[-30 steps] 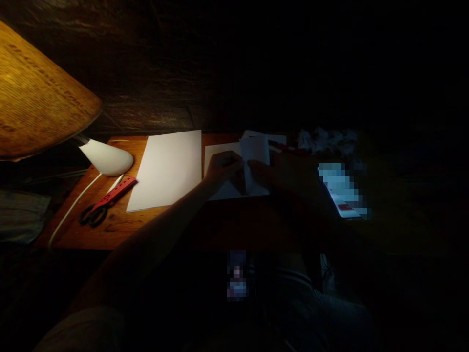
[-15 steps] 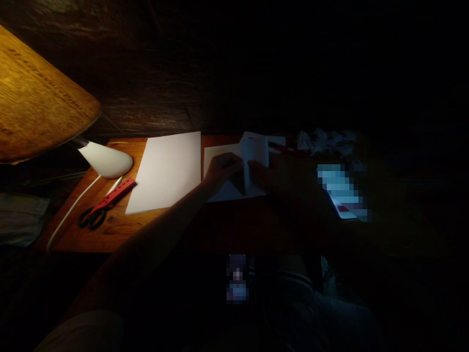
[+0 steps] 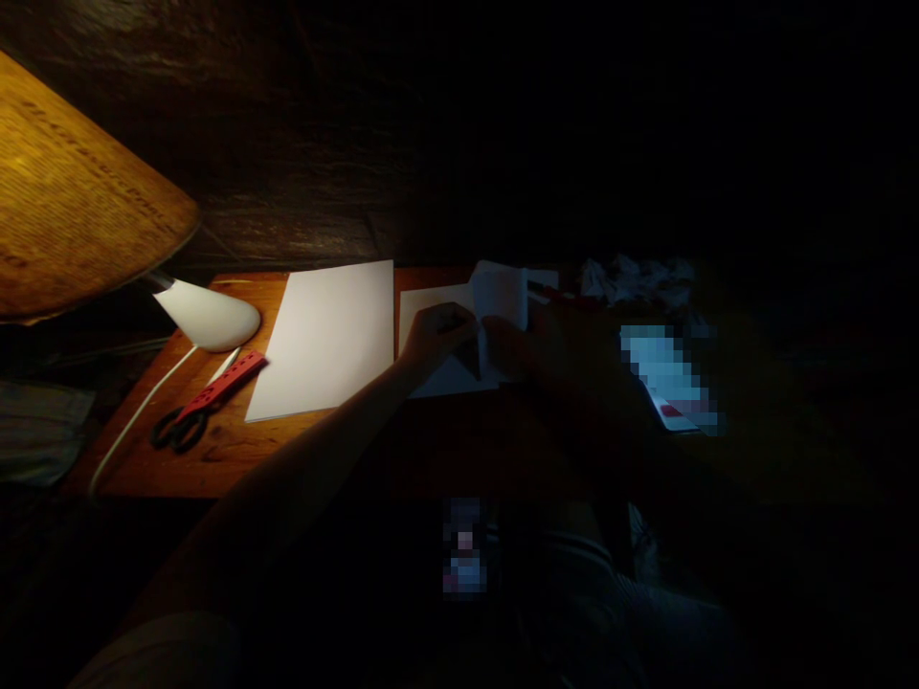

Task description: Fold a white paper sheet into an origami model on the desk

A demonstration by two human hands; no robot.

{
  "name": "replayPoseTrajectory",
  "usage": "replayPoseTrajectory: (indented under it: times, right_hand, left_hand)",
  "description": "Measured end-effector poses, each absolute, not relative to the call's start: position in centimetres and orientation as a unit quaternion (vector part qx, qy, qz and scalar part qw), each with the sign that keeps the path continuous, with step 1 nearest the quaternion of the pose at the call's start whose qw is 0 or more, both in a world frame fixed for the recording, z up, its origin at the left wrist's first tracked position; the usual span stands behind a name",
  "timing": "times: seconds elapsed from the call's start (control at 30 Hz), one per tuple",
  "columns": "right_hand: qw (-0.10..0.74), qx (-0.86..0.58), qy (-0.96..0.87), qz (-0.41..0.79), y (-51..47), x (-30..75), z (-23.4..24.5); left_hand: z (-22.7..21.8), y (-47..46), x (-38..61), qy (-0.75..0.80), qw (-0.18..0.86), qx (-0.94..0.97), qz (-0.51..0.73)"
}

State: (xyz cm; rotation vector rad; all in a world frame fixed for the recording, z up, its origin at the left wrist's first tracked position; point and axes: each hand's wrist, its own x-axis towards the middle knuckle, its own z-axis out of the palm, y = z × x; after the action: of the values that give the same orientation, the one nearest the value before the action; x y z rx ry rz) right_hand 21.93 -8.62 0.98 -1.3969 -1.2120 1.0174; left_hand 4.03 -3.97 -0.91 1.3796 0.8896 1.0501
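Head view, change: almost nothing has moved. Both hands stay at the fold and the raised flap sits a touch lower.
Head view, paper: the folded paper [image 3: 501, 295] lies on a flat sheet [image 3: 420, 304] at the back middle of the worktop [image 3: 236, 450], with one flap standing up.
Left hand: the left hand [image 3: 433, 335] is curled, its fingers [image 3: 458, 325] closed on the paper's left edge by the crease.
Right hand: the right hand [image 3: 556, 349] meets the paper from the right. It is in deep shadow, so I cannot tell how far its fingers are closed.
Handling: the paper is probably light, thin and floppy. It creases for good and tears easily, so it is best taken at an edge or corner near the fold, pressed flat against the worktop.
Around: a larger sheet [image 3: 326, 335], red-handled scissors [image 3: 205, 400], a lamp [image 3: 208, 316] and its cable [image 3: 136, 416] lie to the left. A phone [image 3: 667, 378] and crumpled paper [image 3: 638, 277] lie to the right.
Hard to see: the right half is nearly black, and the phone screen is blurred. The paper's lower part is hidden behind the hands.
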Motion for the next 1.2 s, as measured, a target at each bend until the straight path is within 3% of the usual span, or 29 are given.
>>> replayPoseTrajectory:
  times: [0.57,1.0,1.2]
  right_hand:
    - [0.512,-0.573,-0.488,0.414,-8.0,21.9,0.1]
    - [0.56,-0.512,-0.578,0.3,-7.4,21.2,-0.7]
    - [0.577,-0.488,-0.57,0.322,-7.3,21.0,-0.4]
  left_hand:
    - [-1.1,-3.9,4.1,0.378,0.531,0.604,0.459]
    - [-0.6,-4.4,3.9,0.34,0.302,0.695,0.557]
    - [-0.6,-4.5,3.8,0.331,0.234,0.715,0.57]
